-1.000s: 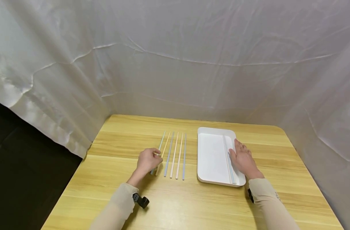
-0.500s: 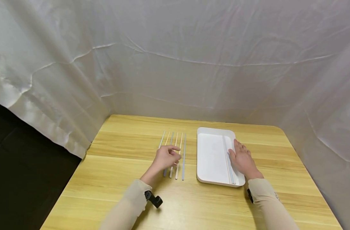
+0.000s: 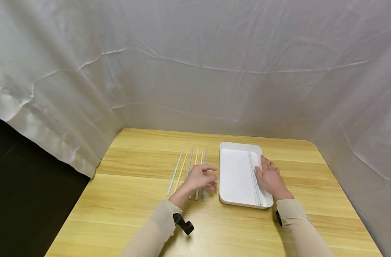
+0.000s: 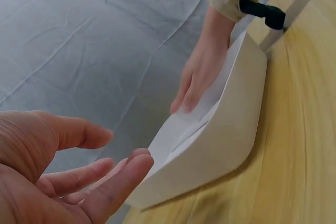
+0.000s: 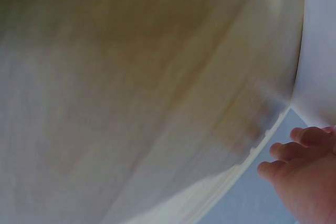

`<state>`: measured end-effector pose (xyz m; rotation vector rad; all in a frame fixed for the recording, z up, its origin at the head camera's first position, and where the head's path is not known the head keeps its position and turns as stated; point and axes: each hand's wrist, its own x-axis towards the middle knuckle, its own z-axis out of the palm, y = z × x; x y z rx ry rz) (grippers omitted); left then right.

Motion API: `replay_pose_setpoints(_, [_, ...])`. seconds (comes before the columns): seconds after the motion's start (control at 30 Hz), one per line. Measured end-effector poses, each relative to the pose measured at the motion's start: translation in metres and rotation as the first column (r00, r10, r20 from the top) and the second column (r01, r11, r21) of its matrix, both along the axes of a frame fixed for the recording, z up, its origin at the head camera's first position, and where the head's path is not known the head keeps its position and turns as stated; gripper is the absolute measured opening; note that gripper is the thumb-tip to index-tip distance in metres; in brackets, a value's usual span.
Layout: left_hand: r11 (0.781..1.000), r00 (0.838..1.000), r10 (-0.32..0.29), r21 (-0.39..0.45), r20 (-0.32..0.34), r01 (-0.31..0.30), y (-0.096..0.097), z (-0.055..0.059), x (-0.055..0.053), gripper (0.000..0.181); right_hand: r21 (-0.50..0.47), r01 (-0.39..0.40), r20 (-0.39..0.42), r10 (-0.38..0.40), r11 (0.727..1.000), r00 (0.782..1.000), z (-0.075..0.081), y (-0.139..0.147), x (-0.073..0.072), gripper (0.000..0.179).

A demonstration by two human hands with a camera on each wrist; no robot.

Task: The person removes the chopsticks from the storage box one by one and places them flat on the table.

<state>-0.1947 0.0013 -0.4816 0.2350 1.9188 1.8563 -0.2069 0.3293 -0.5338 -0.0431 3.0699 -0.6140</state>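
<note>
The left hand [image 3: 202, 177] is over the four chopsticks [image 3: 196, 157] nearest the tray [image 3: 234, 175], hiding their middle stretches; the third from the left loses its near end behind the wrist. Thumb and fingertips stand apart, with nothing between them in the left wrist view; whether the hand touches the wood or the sticks below cannot be told. The mint chopstick [image 3: 175, 171] and the yellow chopstick [image 3: 182, 167] lie farther left on the tabletop [image 3: 134, 200], the mint one in full sight.

The right hand [image 3: 271, 178] rests along the tray's right wall, thumb over the rim, fingers straight and not clamped; it covers part of that rim. The right wrist view is badly blurred and cuts this hand off at its border. Pale chopsticks [image 3: 254, 178] inside the tray run beside the thumb, too close together to count.

Only a narrow strip of wood separates the left fingertips from the tray's left wall. More tabletop stretches in front of the tray, and the far table edge meets the curtain [image 3: 195, 92].
</note>
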Motion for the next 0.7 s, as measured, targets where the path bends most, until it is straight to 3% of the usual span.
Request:
replay_pose_setpoints(0.27, [0.999, 0.998, -0.038, -0.008, 0.054, 0.038, 0.025, -0.003, 0.004, 0.046, 0.001, 0.003, 0.014, -0.003, 1.0, 1.0, 0.002, -0.001, 0.001, 0.076])
replay_pose_setpoints(0.7, [0.996, 0.993, -0.083, -0.019, 0.084, 0.085, 0.07, -0.012, 0.006, 0.041, 0.008, 0.002, -0.001, -0.002, 1.0, 1.0, 0.002, 0.0, 0.002, 0.072])
